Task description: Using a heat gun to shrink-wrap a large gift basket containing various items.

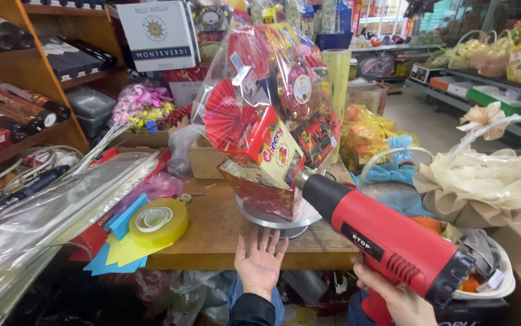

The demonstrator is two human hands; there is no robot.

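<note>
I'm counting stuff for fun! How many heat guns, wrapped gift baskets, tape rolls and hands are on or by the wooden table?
Red heat gun: 1
Wrapped gift basket: 1
Yellow tape roll: 1
Hands: 2, left hand and right hand
Total: 5

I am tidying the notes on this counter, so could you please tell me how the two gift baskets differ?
The wrapped basket stands on a turntable, packed with red goods; the cream basket sits off to the right, without such goods showing. The wrapped one is sealed in clear film; the cream one is open. Both are gift baskets.
</note>
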